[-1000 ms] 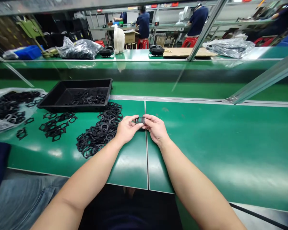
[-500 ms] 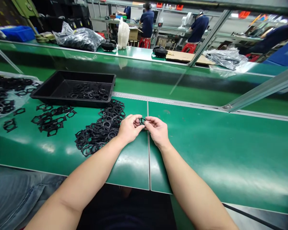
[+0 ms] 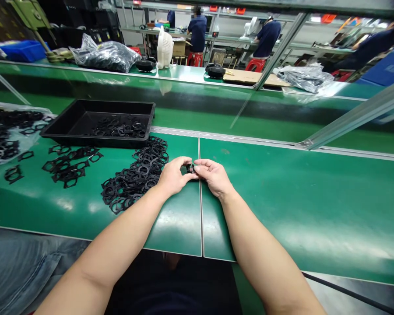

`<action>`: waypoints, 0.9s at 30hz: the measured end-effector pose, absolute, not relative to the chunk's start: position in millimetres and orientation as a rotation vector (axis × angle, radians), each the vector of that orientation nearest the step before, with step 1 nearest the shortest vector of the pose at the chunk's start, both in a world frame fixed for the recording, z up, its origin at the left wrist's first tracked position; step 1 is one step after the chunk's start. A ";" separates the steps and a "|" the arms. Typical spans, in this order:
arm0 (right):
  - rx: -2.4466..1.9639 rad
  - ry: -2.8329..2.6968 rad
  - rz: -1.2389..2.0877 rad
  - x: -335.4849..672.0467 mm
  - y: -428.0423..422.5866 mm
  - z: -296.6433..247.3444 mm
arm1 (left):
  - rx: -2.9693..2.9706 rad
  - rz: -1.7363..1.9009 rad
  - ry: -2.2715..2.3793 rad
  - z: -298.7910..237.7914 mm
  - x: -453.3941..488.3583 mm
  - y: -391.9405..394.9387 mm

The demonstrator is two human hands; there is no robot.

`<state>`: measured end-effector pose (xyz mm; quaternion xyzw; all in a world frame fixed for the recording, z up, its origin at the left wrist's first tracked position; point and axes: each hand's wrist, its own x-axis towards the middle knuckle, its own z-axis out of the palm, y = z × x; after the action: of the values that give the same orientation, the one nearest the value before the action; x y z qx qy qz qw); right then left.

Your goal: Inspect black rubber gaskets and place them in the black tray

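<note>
Just above the seam in the green table, both of my hands hold one small black ring-shaped frame (image 3: 190, 168). My left hand (image 3: 174, 176) pinches its left side between thumb and fingers. At its right edge, the thumb and fingertips of my right hand (image 3: 214, 177) are closed on it. Fingers hide much of the part, and a pale glint shows on it. Left of my left hand lies a heap of similar black ring frames (image 3: 143, 168), spread on the table. A smaller scatter of these frames (image 3: 67, 165) lies farther left.
A black tray (image 3: 64, 139) with more frames stands behind the heap. At far left is a clear plastic bag (image 3: 26, 142) full of frames. A metal rail (image 3: 223, 136) runs along the table's back, with a slanted metal post (image 3: 348, 118) at right. Several people work beyond.
The held frame has turned between my fingers, its round opening now less visible. My hands stay close together in nearly the same place. The view has shifted slightly.
</note>
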<state>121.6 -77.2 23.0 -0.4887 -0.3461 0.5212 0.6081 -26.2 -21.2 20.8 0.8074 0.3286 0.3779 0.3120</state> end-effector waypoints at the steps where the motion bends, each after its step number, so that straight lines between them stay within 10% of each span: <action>1: -1.123 -0.808 1.201 122.0 -77.2 23.4 | 2.139 1.005 0.871 20.6 -26.1 -20.7; 27: -1.004 -0.823 1.262 126.7 -76.0 22.5 | 2.290 1.038 0.829 30.0 -30.5 -18.3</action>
<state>126.7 -76.0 22.5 -0.4362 -0.3574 0.5483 0.6175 -30.5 -18.3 30.0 0.8388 0.3038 0.3800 0.2445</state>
